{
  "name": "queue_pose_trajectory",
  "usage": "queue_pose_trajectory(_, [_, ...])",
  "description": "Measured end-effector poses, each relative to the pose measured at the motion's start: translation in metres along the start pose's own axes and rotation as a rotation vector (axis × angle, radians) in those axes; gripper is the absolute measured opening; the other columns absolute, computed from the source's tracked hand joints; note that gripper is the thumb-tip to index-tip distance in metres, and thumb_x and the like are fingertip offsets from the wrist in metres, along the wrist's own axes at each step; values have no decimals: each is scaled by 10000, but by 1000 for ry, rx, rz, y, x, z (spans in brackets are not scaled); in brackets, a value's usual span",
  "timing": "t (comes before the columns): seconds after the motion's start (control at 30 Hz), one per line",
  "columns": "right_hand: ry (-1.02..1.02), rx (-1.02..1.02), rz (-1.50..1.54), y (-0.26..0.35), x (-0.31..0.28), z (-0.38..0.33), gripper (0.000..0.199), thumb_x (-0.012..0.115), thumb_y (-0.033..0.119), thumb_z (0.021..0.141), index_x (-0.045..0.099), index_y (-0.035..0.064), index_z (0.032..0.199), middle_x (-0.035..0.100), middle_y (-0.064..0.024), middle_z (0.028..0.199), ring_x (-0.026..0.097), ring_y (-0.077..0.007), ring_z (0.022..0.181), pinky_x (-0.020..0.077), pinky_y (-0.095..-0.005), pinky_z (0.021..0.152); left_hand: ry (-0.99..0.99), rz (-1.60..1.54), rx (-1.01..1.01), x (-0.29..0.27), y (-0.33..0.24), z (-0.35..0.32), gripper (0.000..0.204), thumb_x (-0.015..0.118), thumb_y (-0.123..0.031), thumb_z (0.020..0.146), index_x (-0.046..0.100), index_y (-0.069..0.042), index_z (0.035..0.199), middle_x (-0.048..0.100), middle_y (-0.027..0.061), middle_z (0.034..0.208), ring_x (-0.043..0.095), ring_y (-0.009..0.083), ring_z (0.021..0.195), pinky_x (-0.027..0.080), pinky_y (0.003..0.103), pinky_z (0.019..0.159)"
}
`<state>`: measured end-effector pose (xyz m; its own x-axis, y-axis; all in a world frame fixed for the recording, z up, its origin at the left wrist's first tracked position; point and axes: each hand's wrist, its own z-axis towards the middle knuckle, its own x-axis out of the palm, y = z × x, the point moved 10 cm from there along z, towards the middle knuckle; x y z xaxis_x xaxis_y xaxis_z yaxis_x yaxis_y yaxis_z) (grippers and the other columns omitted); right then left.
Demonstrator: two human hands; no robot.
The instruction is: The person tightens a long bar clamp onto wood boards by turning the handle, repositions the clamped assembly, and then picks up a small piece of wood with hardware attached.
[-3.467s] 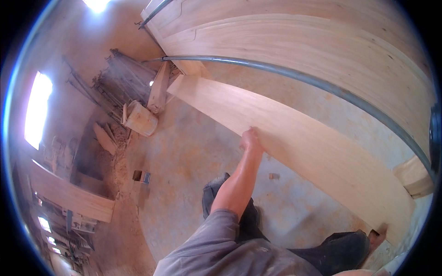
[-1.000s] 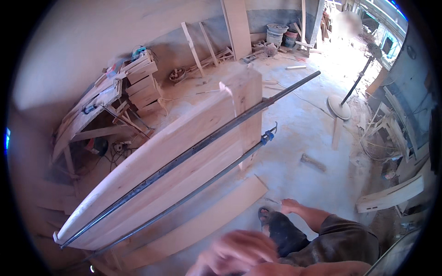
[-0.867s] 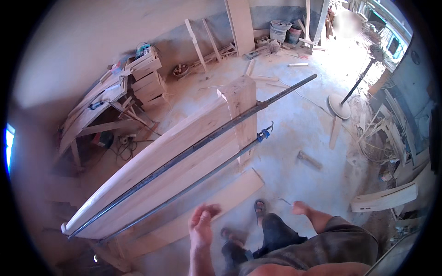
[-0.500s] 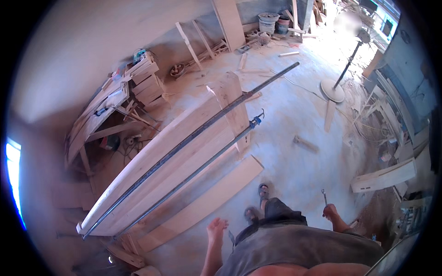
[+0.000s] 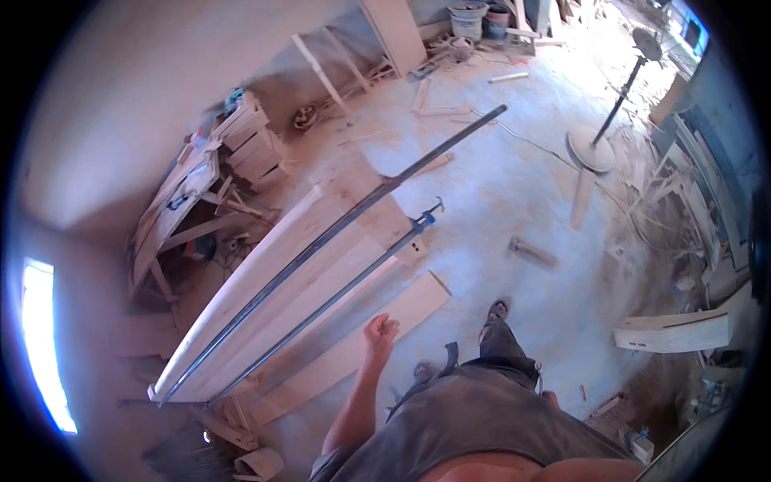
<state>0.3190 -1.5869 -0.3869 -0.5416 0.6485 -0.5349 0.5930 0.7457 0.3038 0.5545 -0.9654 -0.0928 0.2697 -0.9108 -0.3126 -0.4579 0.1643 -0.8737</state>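
The left hand [image 5: 381, 329] is closed into a loose fist and holds nothing; its forearm rises from the lower edge of the view. The right hand is hidden behind the person's torso, so its state cannot be told.

The fist hangs above a pale loose plank [image 5: 353, 353] that lies flat on the concrete floor [image 5: 514, 201]. Just right of the plank, one sandalled foot [image 5: 496, 310] stands on the floor.

Beyond the loose plank lies a wide glued-up panel [image 5: 281, 297] of pale boards, running diagonally from lower left to upper right. Two long bar clamps cross it lengthwise: the nearer clamp [image 5: 337, 309] ends in a blue head with a screw handle, the farther clamp [image 5: 353, 217] is a dark bar reaching past the panel's upper end.

A hammer [image 5: 532, 252] lies on the floor to the right of the panel, well apart from it. Farther off stand a pedestal fan [image 5: 598, 136], a cluttered workbench [image 5: 193, 193] at the left, and buckets [image 5: 482, 16] near the far wall
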Motion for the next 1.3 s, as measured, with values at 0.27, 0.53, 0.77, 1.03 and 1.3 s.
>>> queue_pose_trajectory(0.27, [-265,-30,72,149,-319,64,225,761,90,660,648,26,844,692,-221,870,663,-425,880,530,-497,758,164,-37,60,168,-57,69,416,714,-151,911,623,90,1238,736,144,1027,704,183,929,547,308,832])
queue_pose_trajectory(0.53, [-351,-374,84,440,-519,126,105,668,45,729,591,15,793,658,-151,736,658,-258,732,520,-398,650,251,-141,-71,265,-133,173,484,630,-58,947,467,152,1351,715,211,1069,702,221,887,562,332,822])
queue_pose_trajectory(0.77, [-155,-267,91,457,-559,225,202,746,54,684,617,4,830,654,-170,740,644,-304,758,514,-425,685,53,-815,-417,321,-165,294,349,564,-118,967,484,7,1282,691,200,1079,705,299,892,571,398,788])
queue_pose_trajectory(1.03, [-127,-302,-142,527,-617,315,239,753,148,648,680,-19,802,698,-243,793,701,-347,818,532,-455,755,-208,-1058,-788,375,-150,365,457,588,-316,967,482,-61,1331,615,193,1232,660,324,885,528,410,712])
queue_pose_trajectory(1.3, [21,-596,-285,665,-753,522,201,727,60,628,615,-12,778,661,-190,745,661,-316,729,514,-428,660,-774,-1609,-377,405,-159,421,353,537,-282,945,499,-17,1174,618,215,1107,631,356,941,521,502,793])
